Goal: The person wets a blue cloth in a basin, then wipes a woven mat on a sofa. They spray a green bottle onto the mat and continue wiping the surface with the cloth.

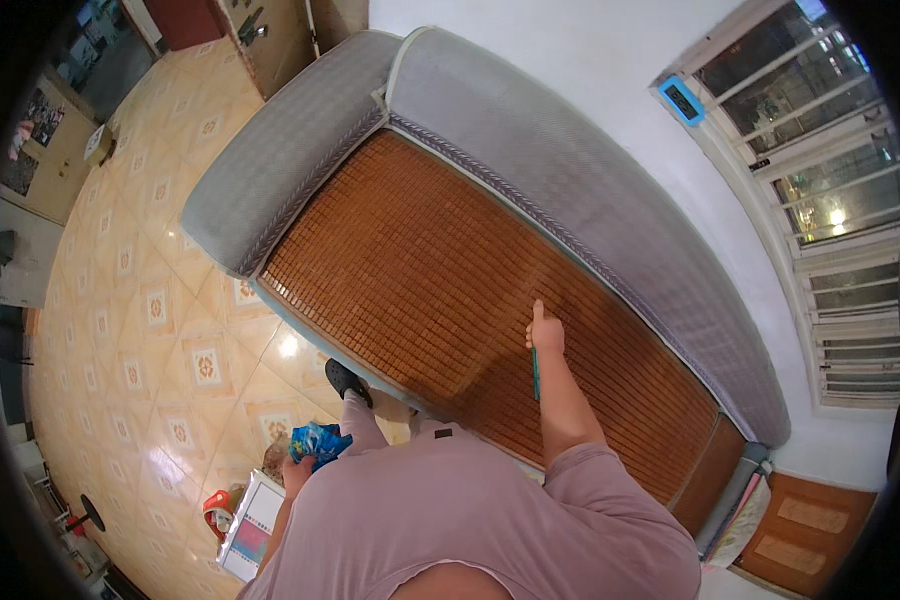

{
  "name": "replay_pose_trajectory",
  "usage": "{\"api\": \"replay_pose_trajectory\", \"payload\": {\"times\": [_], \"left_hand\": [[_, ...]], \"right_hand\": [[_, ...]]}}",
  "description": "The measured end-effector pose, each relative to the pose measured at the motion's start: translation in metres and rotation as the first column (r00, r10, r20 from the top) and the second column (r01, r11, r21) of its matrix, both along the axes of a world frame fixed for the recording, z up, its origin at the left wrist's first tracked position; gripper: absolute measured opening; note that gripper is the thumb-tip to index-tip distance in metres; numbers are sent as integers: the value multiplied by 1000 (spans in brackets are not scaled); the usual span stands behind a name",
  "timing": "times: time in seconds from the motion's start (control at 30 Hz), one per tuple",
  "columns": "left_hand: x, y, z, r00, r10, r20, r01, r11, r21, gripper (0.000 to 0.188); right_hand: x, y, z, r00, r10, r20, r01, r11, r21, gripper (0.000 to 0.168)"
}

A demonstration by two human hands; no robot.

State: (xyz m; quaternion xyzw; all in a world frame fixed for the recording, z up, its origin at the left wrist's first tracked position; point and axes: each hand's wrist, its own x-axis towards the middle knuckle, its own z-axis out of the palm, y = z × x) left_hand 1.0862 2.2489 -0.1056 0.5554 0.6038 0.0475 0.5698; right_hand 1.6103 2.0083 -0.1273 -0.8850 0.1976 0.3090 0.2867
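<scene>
My right hand (546, 334) is closed around a thin green object (536, 376), with the thumb pointing toward the far end of the couch. The object's kind is unclear, as the fist hides part of it. Beneath this hand lies a brown mat of small tiles (405, 247) that covers the couch seat. Low on the left, my left hand (298, 472) grips a crumpled blue patterned cloth or bag (319, 444). My body hides part of that arm.
A grey padded backrest (540, 142) and armrest (300, 150) border the seat. Beside my left arm are a white box (253, 525) and a red item (217, 514). A barred window (810, 172), with a blue digital clock (681, 100) by its frame, is at right. Patterned tiles (157, 307) cover the floor.
</scene>
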Motion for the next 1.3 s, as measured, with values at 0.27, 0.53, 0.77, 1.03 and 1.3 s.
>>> {"api": "replay_pose_trajectory", "payload": {"times": [0.27,0.53,0.77,1.03,1.3], "left_hand": [[7,-49,-17,992,110,59,-105,991,-80,18],[0,-52,-24,999,32,10,-33,999,28,19],[13,-69,-4,997,57,47,-60,997,54,18],[12,-67,-25,999,32,33,-34,997,69,24],[5,-58,-44,999,-26,22,26,999,32,26]], "right_hand": [[12,-74,2,998,63,12,-61,994,-92,68],[49,-82,23,987,24,161,-35,997,62,65],[31,-108,6,983,182,28,-180,982,-65,65],[-74,-154,-48,817,574,48,-565,815,-124,76],[-118,-154,-55,786,612,90,-607,791,-81,73]]}}
